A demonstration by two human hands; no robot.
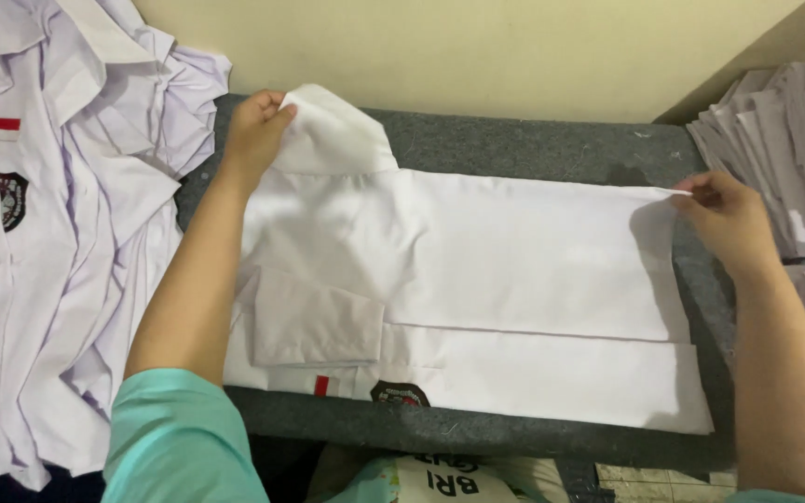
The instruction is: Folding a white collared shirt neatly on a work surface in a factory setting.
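Note:
A white shirt (pixel 477 270) lies across a grey felt-covered board (pixel 514 144), its collar to the left and its hem to the right. One side is folded over along its length, and a short sleeve (pixel 314 321) lies flat near the front. My left hand (pixel 255 130) pinches the collar (pixel 333 130) at the board's far left. My right hand (pixel 724 214) grips the folded edge at the hem, far right. A red-and-white patch (pixel 321 385) and a dark round badge (pixel 398 395) show near the front edge.
A heap of white shirts (pixel 58 214) with the same patches lies to the left. Stacked folded white pieces (pixel 789 130) sit at the right. A cream wall (pixel 477 47) runs behind the board. A printed bag (pixel 440 480) lies below the front edge.

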